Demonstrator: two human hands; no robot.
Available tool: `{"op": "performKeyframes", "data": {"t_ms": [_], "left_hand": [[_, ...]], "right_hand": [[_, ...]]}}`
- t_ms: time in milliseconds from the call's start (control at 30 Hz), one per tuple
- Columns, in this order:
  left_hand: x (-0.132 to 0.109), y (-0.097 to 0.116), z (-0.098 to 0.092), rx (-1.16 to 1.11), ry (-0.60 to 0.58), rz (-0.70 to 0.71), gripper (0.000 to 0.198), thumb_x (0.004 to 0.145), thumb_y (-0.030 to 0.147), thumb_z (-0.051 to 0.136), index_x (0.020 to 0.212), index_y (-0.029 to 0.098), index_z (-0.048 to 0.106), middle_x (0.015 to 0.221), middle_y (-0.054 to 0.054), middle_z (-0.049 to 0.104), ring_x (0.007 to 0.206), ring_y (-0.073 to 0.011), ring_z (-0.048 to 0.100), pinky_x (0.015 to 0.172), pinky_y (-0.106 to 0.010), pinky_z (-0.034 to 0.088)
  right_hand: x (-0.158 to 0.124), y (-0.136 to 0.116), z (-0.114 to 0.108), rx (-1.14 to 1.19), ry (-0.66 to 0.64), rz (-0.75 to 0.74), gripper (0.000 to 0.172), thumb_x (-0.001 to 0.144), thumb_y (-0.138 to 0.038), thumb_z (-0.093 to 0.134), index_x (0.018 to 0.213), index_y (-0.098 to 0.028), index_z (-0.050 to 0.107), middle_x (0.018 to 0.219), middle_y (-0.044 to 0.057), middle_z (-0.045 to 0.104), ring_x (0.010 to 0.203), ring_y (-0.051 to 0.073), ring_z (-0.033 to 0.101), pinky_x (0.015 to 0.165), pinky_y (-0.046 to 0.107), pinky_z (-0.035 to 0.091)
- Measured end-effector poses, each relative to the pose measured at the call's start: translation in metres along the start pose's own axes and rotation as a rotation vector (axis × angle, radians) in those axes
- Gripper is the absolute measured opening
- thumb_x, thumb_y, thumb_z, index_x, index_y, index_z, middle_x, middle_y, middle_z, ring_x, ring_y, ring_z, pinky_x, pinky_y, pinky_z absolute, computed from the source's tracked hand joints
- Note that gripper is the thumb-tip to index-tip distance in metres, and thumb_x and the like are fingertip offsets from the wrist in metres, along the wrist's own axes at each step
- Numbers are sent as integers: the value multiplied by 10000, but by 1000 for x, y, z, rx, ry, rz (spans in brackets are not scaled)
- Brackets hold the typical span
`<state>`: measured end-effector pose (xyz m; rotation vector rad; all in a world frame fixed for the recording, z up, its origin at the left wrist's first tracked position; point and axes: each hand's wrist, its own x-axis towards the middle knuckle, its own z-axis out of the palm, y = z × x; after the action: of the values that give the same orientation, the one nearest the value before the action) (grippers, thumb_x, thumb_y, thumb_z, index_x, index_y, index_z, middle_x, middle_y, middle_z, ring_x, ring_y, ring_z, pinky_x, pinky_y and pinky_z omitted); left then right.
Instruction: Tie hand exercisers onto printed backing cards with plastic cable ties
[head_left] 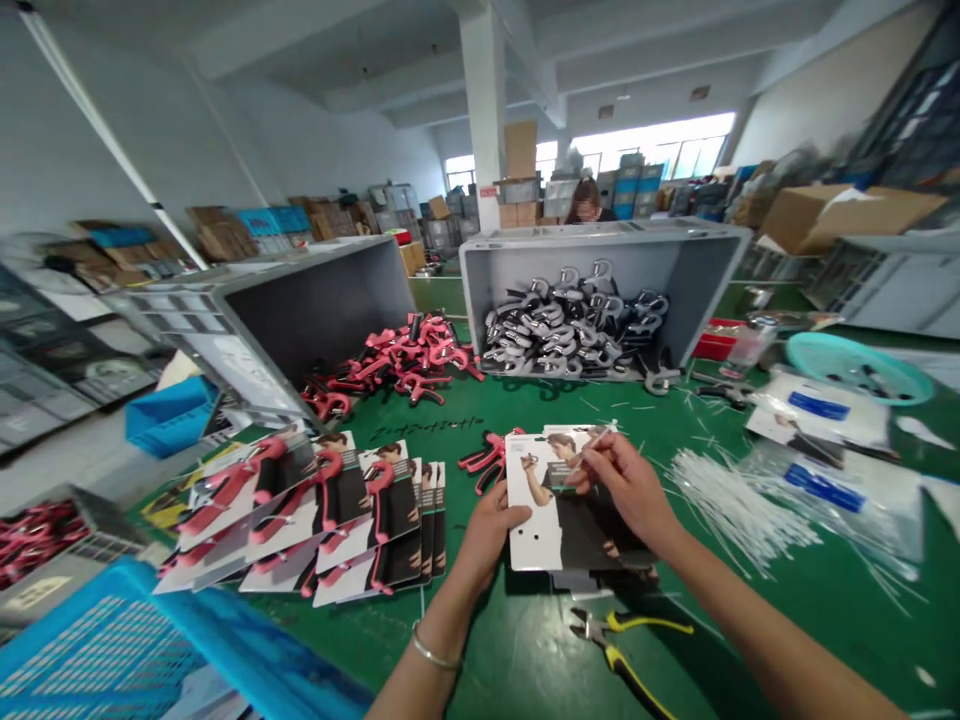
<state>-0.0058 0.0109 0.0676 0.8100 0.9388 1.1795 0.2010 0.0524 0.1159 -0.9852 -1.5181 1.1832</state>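
Note:
My left hand (491, 532) grips the left edge of a printed backing card (534, 545), thumb on its face. The card shows a person training and has small punched holes; it lies on a stack of similar cards. Above the card's right part my right hand (626, 485) is closed in a pinch on a thin pale strip, which looks like a cable tie (600, 438). Just behind the card lie pink hand grips (484, 458). To the right is a heap of white cable ties (739, 500). Cutting pliers (619, 640) with yellow-black handles rest open in front.
Carded pink hand grips (330, 520) stand in overlapping rows at left. Pink grips (405, 360) spill from a tipped grey crate (262, 290); another crate (600, 240) holds grey grips (562, 325). A blue basket (112, 640), plastic bags (847, 480) and a turquoise tray (855, 365) flank me. Someone is behind.

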Motion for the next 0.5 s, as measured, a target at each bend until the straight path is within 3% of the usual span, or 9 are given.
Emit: {"op": "performKeyframes", "data": {"t_ms": [100, 267, 400, 500], "left_hand": [[-1, -1, -3, -32, 13, -5, 554, 672, 201, 757, 1215, 143, 663, 1065, -97, 750, 850, -236, 704, 757, -307, 519], [2, -23, -6, -266, 115, 63, 452, 836, 451, 672, 1145, 121, 685, 1060, -111, 743, 871, -216, 696, 767, -302, 525], [6, -43, -4, -255, 173, -6, 495, 771, 408, 749, 1174, 133, 667, 912, -84, 757, 676, -175, 682, 618, -264, 506], [10, -47, 1, -242, 182, -78, 598, 691, 431, 799, 1177, 111, 663, 795, -77, 739, 581, -176, 657, 561, -272, 494]], "right_hand": [[6, 11, 11, -92, 39, -12, 229, 975, -482, 483, 954, -257, 448, 934, 38, 720, 739, 195, 718, 673, 337, 586], [5, 20, 15, -207, -3, -8, 249, 1003, -486, 410, 981, -240, 444, 954, 66, 729, 711, 181, 716, 640, 317, 586], [2, 22, 14, -274, -28, -28, 235, 1019, -452, 387, 996, -228, 455, 918, 67, 725, 688, 165, 702, 667, 316, 579], [1, 25, 13, -300, -53, -40, 214, 1022, -425, 390, 1001, -225, 465, 839, 45, 710, 700, 170, 691, 690, 324, 568]]}}
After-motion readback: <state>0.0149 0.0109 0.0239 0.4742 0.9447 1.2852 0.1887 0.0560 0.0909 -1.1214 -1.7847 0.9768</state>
